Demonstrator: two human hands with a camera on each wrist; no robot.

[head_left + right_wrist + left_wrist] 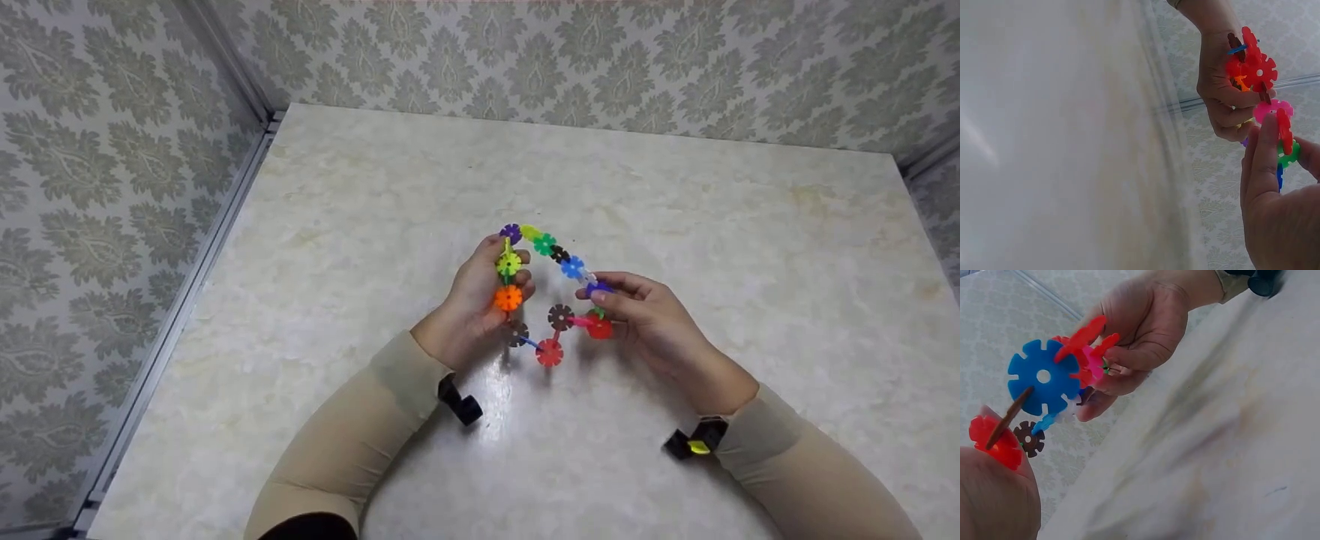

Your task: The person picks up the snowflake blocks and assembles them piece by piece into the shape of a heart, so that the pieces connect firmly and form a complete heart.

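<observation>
Notched plastic flower discs are slotted together into a ring-shaped chain (573, 267), held up above the table. My left hand (474, 289) grips its left side, beside an orange disc (508, 298) and a yellow-green one. At the right side, my right hand (660, 322) pinches the chain by a dark blue disc (598, 289), with a red disc (600, 327) just below. Brown and red discs make up the lower stretch. A large-looking blue disc (1022, 377) faces the left wrist view. In the right wrist view, a pink disc (1273, 111) lies near the right fingertips.
A pale marbled table (375, 180) lies under both hands. Patterned wall panels (495, 60) stand behind it and along the left side, with a metal frame strip (180, 300) beside the left table edge. Each wrist carries a small black camera (460, 401).
</observation>
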